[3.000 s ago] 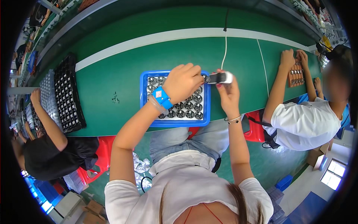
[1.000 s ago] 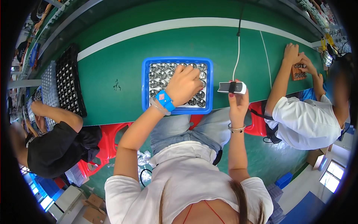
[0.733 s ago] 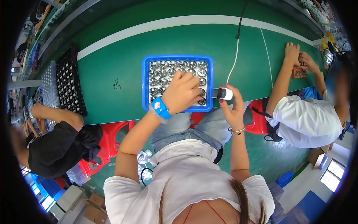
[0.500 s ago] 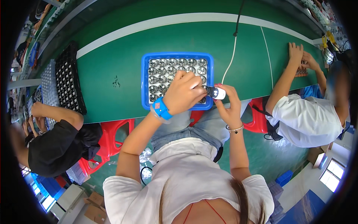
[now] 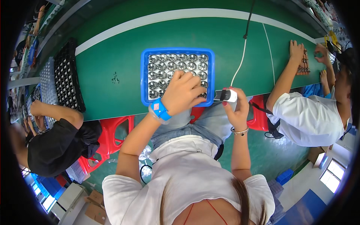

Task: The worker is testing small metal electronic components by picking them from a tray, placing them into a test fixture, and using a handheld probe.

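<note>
A blue tray (image 5: 143, 80) lies on the green table in front of me, holding rows of shiny silver round parts (image 5: 173, 57). My left hand (image 5: 183, 90), with a blue wristband, reaches over the tray's near right area. Its thumb and forefinger close around a shiny round part (image 5: 203, 95) at the near right corner; the palm hides several others. Just right of the tray, my right hand (image 5: 238, 108) grips a small white-and-black device (image 5: 228, 95) with a clear or metallic front end pointing at the tray. A white cable (image 5: 240, 62) runs up from it.
Dark compartment trays (image 5: 67, 78) stand at the left table end, beside a person in a black sleeve (image 5: 56, 146). Small dark bits (image 5: 115, 78) lie left of my tray. On the right, a person in white (image 5: 303, 116) handles small metal parts (image 5: 303, 69).
My right hand has moved the device right, away from my left hand and the tray. My left hand has lowered slightly over the tray's near right corner. The view has shifted a little.
</note>
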`<state>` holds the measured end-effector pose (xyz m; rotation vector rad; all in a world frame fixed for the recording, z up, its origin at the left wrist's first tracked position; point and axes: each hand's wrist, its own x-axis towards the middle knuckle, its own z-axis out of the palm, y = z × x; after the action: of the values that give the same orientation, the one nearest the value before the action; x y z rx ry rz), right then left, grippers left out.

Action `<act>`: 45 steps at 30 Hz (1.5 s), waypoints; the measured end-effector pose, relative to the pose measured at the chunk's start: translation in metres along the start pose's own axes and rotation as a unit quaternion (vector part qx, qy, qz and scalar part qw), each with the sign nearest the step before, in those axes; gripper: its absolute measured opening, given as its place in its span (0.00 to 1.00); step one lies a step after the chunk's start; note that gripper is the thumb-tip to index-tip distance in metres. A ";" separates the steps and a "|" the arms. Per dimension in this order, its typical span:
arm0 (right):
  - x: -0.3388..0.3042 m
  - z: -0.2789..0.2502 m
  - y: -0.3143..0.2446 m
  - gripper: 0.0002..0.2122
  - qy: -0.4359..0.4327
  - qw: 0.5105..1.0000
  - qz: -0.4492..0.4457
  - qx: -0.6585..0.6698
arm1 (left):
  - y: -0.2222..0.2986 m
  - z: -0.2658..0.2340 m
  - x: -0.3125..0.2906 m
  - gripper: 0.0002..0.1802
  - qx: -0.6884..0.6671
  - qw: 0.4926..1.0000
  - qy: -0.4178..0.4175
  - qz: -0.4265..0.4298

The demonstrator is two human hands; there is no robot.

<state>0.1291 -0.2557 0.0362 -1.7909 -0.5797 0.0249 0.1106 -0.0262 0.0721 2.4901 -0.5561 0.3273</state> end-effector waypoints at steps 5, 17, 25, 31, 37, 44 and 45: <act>0.007 0.006 -0.010 0.19 -0.035 0.994 -0.042 -0.092 | 0.000 0.010 -0.012 0.08 0.024 0.999 -0.042 0.023; -0.006 0.014 0.005 0.22 0.131 0.977 0.081 0.150 | 0.000 0.007 -0.013 0.09 0.025 0.999 -0.042 -0.012; 0.014 0.017 -0.001 0.19 -0.015 0.999 0.005 0.029 | -0.013 -0.012 -0.028 0.09 0.033 0.997 -0.038 -0.061; 0.026 0.029 -0.013 0.18 -0.069 0.995 -0.055 -0.051 | -0.004 -0.018 -0.027 0.08 -0.004 0.998 -0.013 -0.068; 0.018 0.038 0.000 0.19 -0.039 0.998 -0.040 -0.001 | -0.008 -0.023 -0.027 0.06 0.012 0.998 -0.022 -0.057; 0.024 0.035 0.007 0.21 0.037 0.997 0.014 0.070 | -0.017 -0.024 -0.028 0.07 -0.002 0.997 -0.014 -0.081; 0.028 0.036 0.005 0.21 0.024 0.998 -0.004 0.051 | -0.020 -0.023 -0.026 0.07 0.000 0.997 -0.013 -0.081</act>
<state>0.1441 -0.2133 0.0280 -1.6858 -0.5418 0.0057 0.0937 0.0102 0.0725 2.5238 -0.3623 0.2322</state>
